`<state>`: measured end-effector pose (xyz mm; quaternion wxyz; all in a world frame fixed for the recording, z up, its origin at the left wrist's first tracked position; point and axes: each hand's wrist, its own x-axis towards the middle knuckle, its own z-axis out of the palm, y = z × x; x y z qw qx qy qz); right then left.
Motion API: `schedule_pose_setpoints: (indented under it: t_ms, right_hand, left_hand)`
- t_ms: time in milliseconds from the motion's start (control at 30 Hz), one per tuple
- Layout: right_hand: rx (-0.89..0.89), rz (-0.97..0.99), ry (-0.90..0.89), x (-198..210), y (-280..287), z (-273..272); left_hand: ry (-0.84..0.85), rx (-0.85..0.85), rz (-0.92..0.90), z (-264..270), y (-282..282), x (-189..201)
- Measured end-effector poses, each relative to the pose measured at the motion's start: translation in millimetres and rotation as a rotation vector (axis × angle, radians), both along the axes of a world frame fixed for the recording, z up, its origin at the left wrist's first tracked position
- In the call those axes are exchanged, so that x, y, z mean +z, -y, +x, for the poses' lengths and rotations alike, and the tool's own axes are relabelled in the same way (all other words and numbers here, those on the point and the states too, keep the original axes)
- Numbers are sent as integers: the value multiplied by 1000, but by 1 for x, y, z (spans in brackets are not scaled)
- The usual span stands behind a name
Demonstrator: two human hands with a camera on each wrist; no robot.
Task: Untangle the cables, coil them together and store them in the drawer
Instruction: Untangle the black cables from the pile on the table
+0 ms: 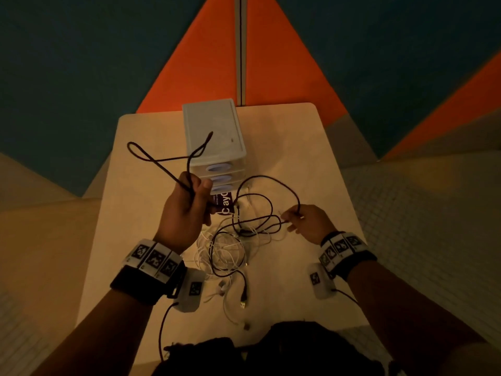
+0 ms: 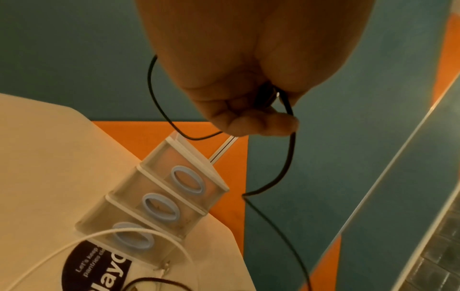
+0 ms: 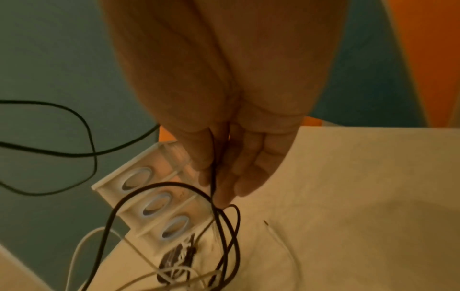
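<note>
Both hands are working a black cable (image 1: 162,160) above a tangle on the tabletop (image 1: 298,147).

The left hand (image 1: 184,210) is keeping a clenched grip on the black cable, its loops rising in front of the drawer unit (image 1: 214,131). The right hand (image 1: 309,222) is pinching another stretch of the same cable between its fingertips. White cables (image 1: 222,253) are lying knotted under the black one between the hands. A dark label (image 1: 225,203) is sitting at the unit's foot, showing "ayc"; the left wrist view is adding "Let's keep" and "pantries", the rest being cut off.
</note>
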<state>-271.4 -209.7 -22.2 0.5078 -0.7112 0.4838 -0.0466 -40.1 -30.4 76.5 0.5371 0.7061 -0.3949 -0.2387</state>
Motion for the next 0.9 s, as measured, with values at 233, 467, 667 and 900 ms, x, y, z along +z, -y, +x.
schedule_pose_setpoints:
  t_ms: [233, 467, 667, 900]
  right_hand:
    - [-7, -126, 326, 78, 17, 18]
    - [127, -106, 497, 132, 9, 38]
    - [295, -77, 558, 157, -6, 52]
    - [236, -61, 560, 148, -6, 49]
  left_hand:
    - [168, -4, -26, 9, 0, -8]
    - [61, -137, -40, -12, 18, 13]
    - [190, -217, 67, -34, 40, 17]
    - [274, -243, 70, -37, 43, 12]
